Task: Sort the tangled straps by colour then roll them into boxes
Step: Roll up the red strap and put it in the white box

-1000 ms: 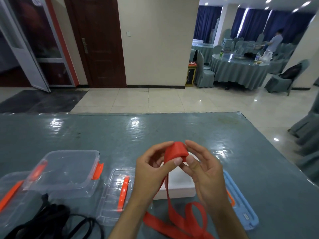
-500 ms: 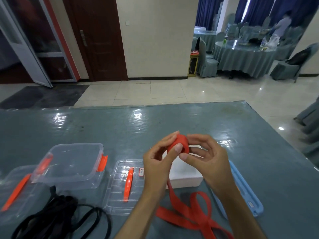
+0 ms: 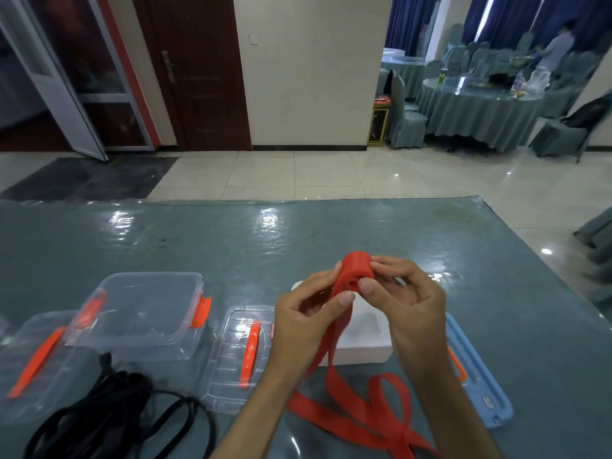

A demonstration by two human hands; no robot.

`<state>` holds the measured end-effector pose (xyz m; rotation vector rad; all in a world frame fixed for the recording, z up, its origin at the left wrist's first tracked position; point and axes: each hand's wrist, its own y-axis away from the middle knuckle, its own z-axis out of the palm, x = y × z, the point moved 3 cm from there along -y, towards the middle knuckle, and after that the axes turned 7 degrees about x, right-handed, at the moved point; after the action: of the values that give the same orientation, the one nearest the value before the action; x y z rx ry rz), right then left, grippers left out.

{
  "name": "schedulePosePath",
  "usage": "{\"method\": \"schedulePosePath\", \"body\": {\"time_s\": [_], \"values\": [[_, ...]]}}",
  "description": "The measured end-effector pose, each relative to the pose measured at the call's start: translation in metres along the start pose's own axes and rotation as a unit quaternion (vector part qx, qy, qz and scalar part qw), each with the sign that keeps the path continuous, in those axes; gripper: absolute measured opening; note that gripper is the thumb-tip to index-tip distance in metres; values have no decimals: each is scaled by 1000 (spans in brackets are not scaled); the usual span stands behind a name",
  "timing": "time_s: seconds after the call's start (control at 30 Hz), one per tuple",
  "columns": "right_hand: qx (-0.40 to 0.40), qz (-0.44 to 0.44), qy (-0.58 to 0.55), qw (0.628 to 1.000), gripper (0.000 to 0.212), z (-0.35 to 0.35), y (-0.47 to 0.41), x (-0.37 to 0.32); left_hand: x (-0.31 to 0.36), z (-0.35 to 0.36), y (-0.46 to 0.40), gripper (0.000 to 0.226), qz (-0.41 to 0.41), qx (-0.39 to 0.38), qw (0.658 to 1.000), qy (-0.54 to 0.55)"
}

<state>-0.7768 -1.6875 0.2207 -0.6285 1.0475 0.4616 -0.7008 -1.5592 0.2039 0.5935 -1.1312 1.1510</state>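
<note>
Both hands are sitting up around the middle of the frame, a bit right of centre, raised over the desk (image 3: 298, 233) with the forearms coming in from the bottom edge. The left hand (image 3: 306, 321) is pinching the red strap (image 3: 356, 271) right where the loose length is leaving the roll, thumb on the near side, fingers curled behind. The right hand (image 3: 405, 308) is gripping the rolled-up part from the other side, thumb pressing its near end, fingers wrapping over the top. So the roll is being held between the two hands, and the rest of the strap is hanging down and lying in loose loops at the bottom centre of the frame.

Under the hands a white box (image 3: 361, 342) is sitting on the desk, with a blue lid (image 3: 480, 385) just right of it. At lower left a clear box (image 3: 142, 313) with orange clips is resting tilted on a clear lid (image 3: 36, 356), another clear lid (image 3: 241, 352) is lying beside it, and a tangle of black straps (image 3: 109, 415) is piling up in the bottom left corner.

The desk is wearing a glossy grey-blue cover. Behind it: tiled floor, a dark wooden door (image 3: 195, 71) at upper left, and covered round tables and chairs at upper right, with a person standing there.
</note>
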Motion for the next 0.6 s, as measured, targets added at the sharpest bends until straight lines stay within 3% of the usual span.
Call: {"method": "schedulePosePath", "body": {"time_s": [0.23, 0.43, 0.57, 0.6], "values": [[62, -10, 39, 997, 32, 2, 3, 9, -2, -1, -6, 35, 34, -27, 994, -96], [7, 24, 52, 998, 27, 12, 6, 9, -5, 4, -1, 37, 120, 51, 985, -116], [11, 21, 80, 996, 20, 15, 2, 4, 6, 8, -5, 37, 126, 7, 980, -153], [19, 19, 74, 997, 27, 13, -1, 0, 8, 7, -7, 36, 112, -8, 982, -154]]}}
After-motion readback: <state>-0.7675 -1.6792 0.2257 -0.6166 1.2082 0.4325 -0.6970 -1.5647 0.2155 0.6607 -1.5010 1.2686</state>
